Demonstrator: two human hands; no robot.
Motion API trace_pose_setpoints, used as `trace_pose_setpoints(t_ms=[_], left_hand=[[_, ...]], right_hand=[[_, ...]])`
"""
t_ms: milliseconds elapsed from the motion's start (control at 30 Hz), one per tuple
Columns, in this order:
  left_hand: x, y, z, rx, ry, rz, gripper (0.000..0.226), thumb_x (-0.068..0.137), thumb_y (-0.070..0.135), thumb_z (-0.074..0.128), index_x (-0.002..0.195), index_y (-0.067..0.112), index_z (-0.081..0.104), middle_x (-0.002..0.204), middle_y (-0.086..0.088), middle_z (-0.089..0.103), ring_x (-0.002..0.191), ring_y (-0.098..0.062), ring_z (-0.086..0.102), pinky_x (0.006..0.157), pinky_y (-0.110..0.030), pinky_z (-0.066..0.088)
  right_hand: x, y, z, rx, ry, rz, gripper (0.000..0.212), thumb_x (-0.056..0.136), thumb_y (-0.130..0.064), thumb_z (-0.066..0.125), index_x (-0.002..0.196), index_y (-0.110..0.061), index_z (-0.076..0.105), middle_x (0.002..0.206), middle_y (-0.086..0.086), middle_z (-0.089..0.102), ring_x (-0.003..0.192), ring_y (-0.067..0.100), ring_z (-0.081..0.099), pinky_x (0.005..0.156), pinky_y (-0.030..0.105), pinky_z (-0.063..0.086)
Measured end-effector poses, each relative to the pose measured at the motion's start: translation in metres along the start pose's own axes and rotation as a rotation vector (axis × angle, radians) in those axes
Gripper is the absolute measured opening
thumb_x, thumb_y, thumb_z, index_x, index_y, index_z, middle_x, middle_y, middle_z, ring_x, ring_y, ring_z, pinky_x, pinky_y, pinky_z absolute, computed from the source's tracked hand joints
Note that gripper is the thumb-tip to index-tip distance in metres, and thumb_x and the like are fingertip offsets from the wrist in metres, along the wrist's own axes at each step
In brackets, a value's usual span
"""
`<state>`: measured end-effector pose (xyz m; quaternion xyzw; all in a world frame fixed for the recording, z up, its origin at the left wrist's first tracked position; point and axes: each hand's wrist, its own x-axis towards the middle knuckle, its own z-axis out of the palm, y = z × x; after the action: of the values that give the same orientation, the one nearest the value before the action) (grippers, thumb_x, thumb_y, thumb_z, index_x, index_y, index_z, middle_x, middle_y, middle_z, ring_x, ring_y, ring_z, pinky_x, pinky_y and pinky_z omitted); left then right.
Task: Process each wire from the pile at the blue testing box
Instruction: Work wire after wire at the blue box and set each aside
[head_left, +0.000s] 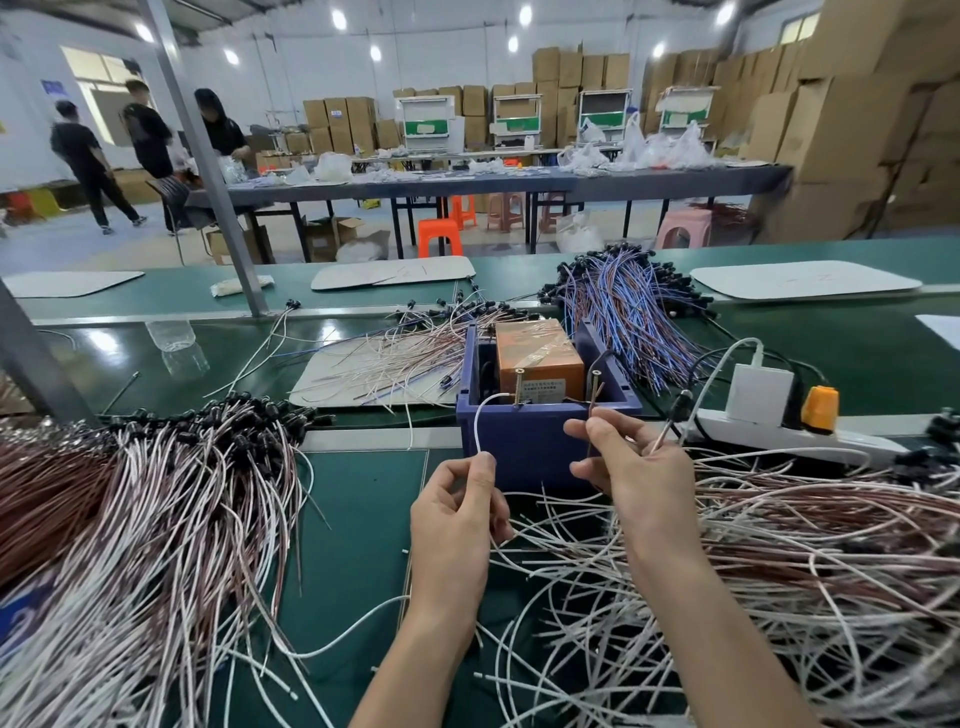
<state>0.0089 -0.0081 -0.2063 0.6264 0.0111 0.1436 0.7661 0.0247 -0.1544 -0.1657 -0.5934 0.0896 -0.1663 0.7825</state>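
While we hold two wire ends at open-topped blue plastic testing box:
- Left hand pinches thin white insulated wire between thumb and forefinger, just in front of box's near wall.
- White wire arcs up to left brass screw on that wall; contact too fine to tell.
- Right hand pinches thin brown wire, near upright, tip against right brass screw.
- Tangled white-and-brown wire pile lies right of box, so right hand is nearer; we judge next pick falls there.
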Motion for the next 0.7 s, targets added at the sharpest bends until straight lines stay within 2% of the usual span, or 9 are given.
trace_pose_setpoints(t_ms=[700], left_hand=[[0.0019,0.0048,-0.0007,-0.066,0.071,0.023,0.024,0.1,0.033,0.061,0.085,0.014,0.062,0.06,-0.001,0.056,0.05,-0.012,0.05,0.05,-0.018,0.045]], right_hand=[[0.002,0.0034,0.0004,-0.003,0.0,-0.002,0.008,0.099,-0.012,0.063,0.106,-0.012,0.066,0.086,-0.003,0.079,0.049,0.01,0.065,0.056,0.016,0.054]])
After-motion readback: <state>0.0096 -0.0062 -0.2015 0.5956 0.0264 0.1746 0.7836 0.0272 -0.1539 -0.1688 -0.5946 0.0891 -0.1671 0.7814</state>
